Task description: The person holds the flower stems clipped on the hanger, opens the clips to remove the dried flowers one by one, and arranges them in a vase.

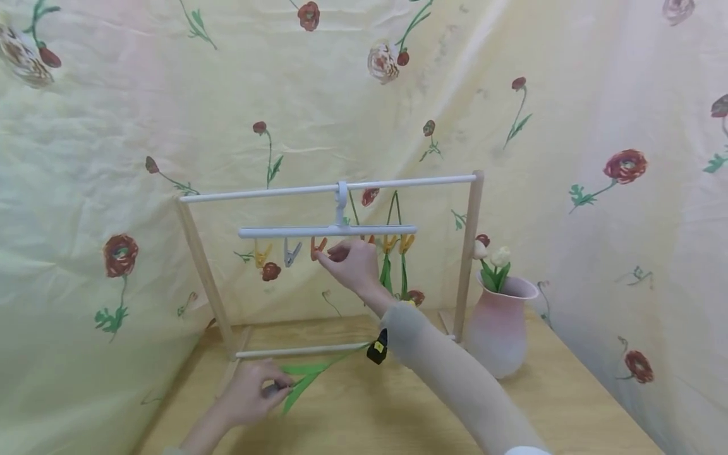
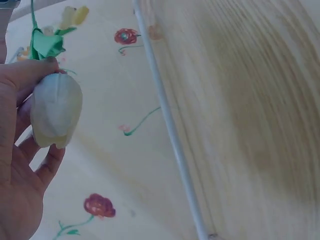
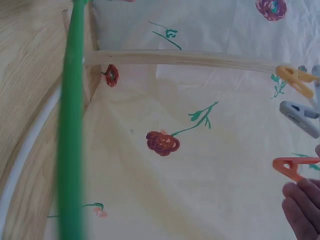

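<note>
My left hand (image 1: 250,392) pinches an artificial tulip (image 2: 57,110) just under its white bloom. The bloom points down in the left wrist view. In the head view its green leaves (image 1: 307,382) and stem stretch right, toward the right forearm; the stem crosses the right wrist view as a blurred green stripe. My right hand (image 1: 355,265) is raised to the hanger bar (image 1: 284,232), thumb and fingers at an orange clothespin (image 1: 316,248), pinching its lower end. To its left hang a grey clothespin (image 1: 292,253) and a yellow clothespin (image 1: 262,255).
A wooden stand (image 1: 205,272) with white rods carries the hanger by its hook. Right of my hand, yellow clips (image 1: 406,244) hold green stems (image 1: 404,275). A pink-and-white vase (image 1: 497,328) with tulips (image 1: 500,258) stands at the table's right. Flowered cloth (image 1: 341,82) surrounds the table.
</note>
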A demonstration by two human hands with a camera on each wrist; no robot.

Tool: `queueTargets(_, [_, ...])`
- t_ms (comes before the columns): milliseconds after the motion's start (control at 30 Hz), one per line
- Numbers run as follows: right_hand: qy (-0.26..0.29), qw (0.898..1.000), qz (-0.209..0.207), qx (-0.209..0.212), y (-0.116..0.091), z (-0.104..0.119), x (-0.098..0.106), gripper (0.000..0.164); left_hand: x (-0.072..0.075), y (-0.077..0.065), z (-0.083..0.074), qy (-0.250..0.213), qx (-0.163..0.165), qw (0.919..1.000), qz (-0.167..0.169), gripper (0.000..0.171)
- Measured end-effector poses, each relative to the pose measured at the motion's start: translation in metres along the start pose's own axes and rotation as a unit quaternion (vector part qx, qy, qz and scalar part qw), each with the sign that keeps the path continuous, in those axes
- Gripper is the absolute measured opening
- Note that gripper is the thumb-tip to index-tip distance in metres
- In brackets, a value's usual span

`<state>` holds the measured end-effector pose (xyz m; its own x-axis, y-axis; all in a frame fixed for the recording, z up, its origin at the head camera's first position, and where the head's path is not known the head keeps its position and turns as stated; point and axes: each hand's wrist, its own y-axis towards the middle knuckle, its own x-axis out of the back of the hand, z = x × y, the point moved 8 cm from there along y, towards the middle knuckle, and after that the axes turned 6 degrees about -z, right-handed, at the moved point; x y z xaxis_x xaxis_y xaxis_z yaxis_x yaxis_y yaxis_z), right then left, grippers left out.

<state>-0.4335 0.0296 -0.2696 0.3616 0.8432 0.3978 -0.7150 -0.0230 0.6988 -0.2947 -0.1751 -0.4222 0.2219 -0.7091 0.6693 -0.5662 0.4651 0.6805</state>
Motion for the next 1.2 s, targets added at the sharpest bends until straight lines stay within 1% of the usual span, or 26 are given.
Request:
queueTargets(67, [0.014, 0.998, 0.053, 0.017, -0.007, 0.010, 0.000, 0.029, 0.000, 0.003, -0.001, 0.024, -0.006, 0.9997, 0.003, 0.018])
queueTargets(133, [0.035, 0.992, 0.112, 0.051, -0.020, 0.024, 0.001, 0.024, -0.002, 0.005, -0.002, 0.037, -0.010, 0.9992, 0.011, 0.016])
queueTargets(200, [0.052, 0.979, 0.173, 0.090, -0.039, 0.041, 0.003, 0.017, -0.003, 0.007, -0.002, 0.037, -0.011, 0.9991, 0.019, 0.016])
queueTargets(267, [0.056, 0.964, 0.223, 0.134, -0.062, 0.054, 0.008, 0.011, -0.004, 0.007, -0.004, 0.034, -0.014, 0.9990, 0.023, 0.017])
queueTargets(333, [0.051, 0.948, 0.262, 0.174, -0.085, 0.063, 0.013, 0.007, -0.005, 0.008, -0.006, 0.034, -0.017, 0.9990, 0.023, 0.017])
queueTargets(433, [0.008, 0.931, 0.295, 0.217, -0.115, 0.065, 0.019, 0.010, -0.006, 0.011, -0.009, 0.034, -0.023, 0.9988, 0.026, 0.017])
queueTargets(500, [-0.034, 0.920, 0.307, 0.240, -0.130, 0.061, 0.022, 0.014, -0.008, 0.014, -0.011, 0.033, -0.028, 0.9986, 0.030, 0.016])
queueTargets(600, [-0.097, 0.909, 0.314, 0.255, -0.145, 0.051, 0.023, 0.019, -0.009, 0.019, -0.016, 0.034, -0.038, 0.9982, 0.032, 0.015])
queueTargets(667, [-0.128, 0.904, 0.321, 0.253, -0.151, 0.043, 0.022, 0.021, -0.010, 0.023, -0.020, 0.034, -0.045, 0.9979, 0.033, 0.014])
queueTargets(800, [-0.157, 0.898, 0.329, 0.246, -0.159, 0.031, 0.021, 0.024, -0.010, 0.032, -0.029, 0.048, -0.066, 0.9961, 0.034, 0.014])
queueTargets(867, [-0.164, 0.896, 0.326, 0.252, -0.162, 0.028, 0.020, 0.023, -0.010, 0.036, -0.033, 0.055, -0.075, 0.9951, 0.034, 0.013])
queueTargets(933, [-0.165, 0.896, 0.319, 0.261, -0.164, 0.027, 0.019, 0.018, -0.010, 0.040, -0.037, 0.066, -0.084, 0.9937, 0.033, 0.009])
queueTargets(1067, [-0.165, 0.899, 0.303, 0.270, -0.166, 0.028, 0.020, 0.009, -0.011, 0.045, -0.042, 0.086, -0.094, 0.9914, 0.030, 0.004])
queueTargets(1200, [-0.175, 0.901, 0.284, 0.276, -0.164, 0.029, 0.023, 0.008, -0.011, 0.049, -0.047, 0.095, -0.098, 0.9905, 0.018, 0.010])
